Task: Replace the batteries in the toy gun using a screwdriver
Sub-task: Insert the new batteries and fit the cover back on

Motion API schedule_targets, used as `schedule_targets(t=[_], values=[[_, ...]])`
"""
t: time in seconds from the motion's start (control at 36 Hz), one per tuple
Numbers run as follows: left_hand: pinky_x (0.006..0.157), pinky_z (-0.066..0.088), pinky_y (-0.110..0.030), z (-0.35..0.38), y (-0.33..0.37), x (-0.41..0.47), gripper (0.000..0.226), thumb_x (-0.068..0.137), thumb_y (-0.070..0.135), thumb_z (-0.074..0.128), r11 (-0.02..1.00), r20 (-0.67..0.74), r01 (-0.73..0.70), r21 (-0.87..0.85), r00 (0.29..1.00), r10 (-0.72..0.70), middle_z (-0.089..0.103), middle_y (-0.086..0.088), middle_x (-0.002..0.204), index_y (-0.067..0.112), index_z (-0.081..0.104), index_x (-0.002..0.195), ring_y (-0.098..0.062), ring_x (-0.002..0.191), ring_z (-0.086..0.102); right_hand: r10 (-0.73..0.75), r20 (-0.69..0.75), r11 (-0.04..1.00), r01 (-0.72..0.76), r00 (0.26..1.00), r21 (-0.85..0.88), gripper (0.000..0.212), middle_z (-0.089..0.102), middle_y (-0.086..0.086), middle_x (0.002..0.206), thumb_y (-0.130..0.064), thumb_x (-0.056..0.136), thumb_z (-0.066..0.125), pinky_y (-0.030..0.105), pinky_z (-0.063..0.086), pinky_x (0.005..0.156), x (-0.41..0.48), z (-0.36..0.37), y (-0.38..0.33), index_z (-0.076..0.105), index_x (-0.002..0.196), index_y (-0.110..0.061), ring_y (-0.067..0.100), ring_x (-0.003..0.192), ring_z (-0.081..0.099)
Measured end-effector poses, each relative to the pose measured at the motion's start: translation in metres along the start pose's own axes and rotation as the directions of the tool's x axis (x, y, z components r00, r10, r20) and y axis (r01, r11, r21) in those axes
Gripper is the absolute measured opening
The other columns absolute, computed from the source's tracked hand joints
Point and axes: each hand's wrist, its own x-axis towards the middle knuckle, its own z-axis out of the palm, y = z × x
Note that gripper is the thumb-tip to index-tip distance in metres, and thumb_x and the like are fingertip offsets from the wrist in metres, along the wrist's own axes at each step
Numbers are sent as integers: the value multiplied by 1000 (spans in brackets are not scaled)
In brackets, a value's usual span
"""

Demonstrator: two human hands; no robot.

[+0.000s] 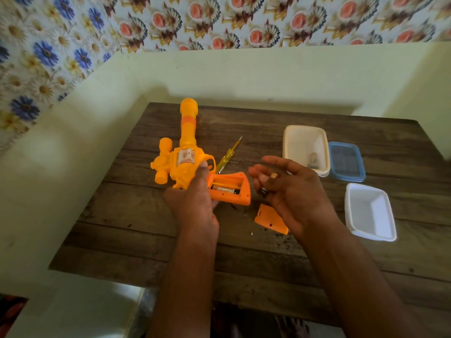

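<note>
two hands busy, gun grip open

gun [185, 157] lies on the table [170, 240], barrel pointing far. left hand [195, 201] grips its body from the near side. the bay [228, 185] in the grip is uncovered, one cell [225, 190] inside. right hand [292, 189] hovers just right of the grip, apart from the left, pinching a battery [264, 191]. cover [267, 217] lies partly under that hand, a tiny screw [251, 232] beside it. screwdriver [227, 157] rests just past the grip. cream tub [290, 142], blue lid [345, 159] and white tub [351, 211] sit at the right.
</note>
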Motion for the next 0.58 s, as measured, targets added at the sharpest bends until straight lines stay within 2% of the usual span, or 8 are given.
schedule_targets(t=[0.06, 0.11, 0.19, 0.25, 0.36, 0.39, 0.47, 0.58], values=[[60, 59, -34, -1, -1, 1, 65, 81, 32, 88, 1000, 2, -5, -1, 1000, 5, 70, -4, 123, 19, 55, 136, -21, 100, 73, -29, 7, 999, 29, 1000, 31, 36, 73, 25, 114, 18, 90, 58, 38, 66, 78, 0, -1, 1, 58, 124, 3, 23, 94, 79], [59, 58, -33, 0, 0, 0, 67, 80, 33, 88, 1000, -3, 4, 1, 1000, -4, 70, -4, 123, 20, 54, 137, -21, 100, 73, -42, 15, 996, 41, 999, 78, 35, 74, 28, 111, 13, 88, 64, 32, 66, 70, 1, 0, 2, 56, 121, 9, 23, 90, 79], [61, 58, -34, 1, 1, -2, 68, 79, 31, 89, 1000, -23, 7, 13, 1000, -7, 68, -4, 123, 20, 52, 136, -22, 102, 71, -76, 38, 993, 72, 996, 89, 39, 77, 23, 103, 5, 80, 70, 30, 65, 72, 0, 1, 4, 60, 118, 12, 23, 91, 79], [61, 57, -34, 2, 1, -2, 66, 80, 30, 89, 1000, -26, 5, 19, 1000, -4, 67, -3, 121, 20, 51, 133, -21, 101, 70, -113, 27, 991, 111, 993, 74, 47, 79, 18, 96, -1, 72, 74, 38, 66, 80, 2, 1, 6, 62, 116, 10, 27, 97, 79], [65, 60, -35, 1, -2, 1, 65, 79, 34, 89, 998, -21, -4, 61, 1000, 5, 69, -2, 120, 20, 54, 132, -22, 101, 72, -312, 34, 941, 313, 950, -129, 33, 78, 16, 91, -12, 70, 82, 57, 60, 93, 6, -2, 14, 72, 100, -1, 35, 99, 77], [69, 62, -37, 1, -4, 3, 66, 79, 36, 89, 997, -24, -7, 74, 1000, 9, 70, -2, 120, 21, 54, 132, -22, 102, 72, -393, 59, 895, 397, 918, -205, 31, 77, 19, 92, -15, 70, 85, 56, 61, 90, 7, -2, 16, 74, 97, -5, 35, 99, 77], [86, 63, -47, 0, -8, 7, 63, 76, 38, 91, 992, -30, -21, 126, 999, 25, 70, -2, 116, 22, 55, 125, -23, 100, 72, -561, 165, 714, 576, 811, -398, 22, 78, 12, 90, -4, 78, 85, 37, 63, 79, 10, 1, 20, 77, 98, -7, 26, 89, 77], [86, 63, -48, 0, -9, 6, 65, 71, 39, 93, 986, -45, -56, 158, 997, 64, 69, -2, 114, 22, 53, 120, -25, 100, 73, -571, 248, 621, 610, 782, -492, 25, 78, 3, 91, 2, 79, 84, 29, 63, 74, 13, 8, 27, 77, 101, -9, 17, 81, 77]])
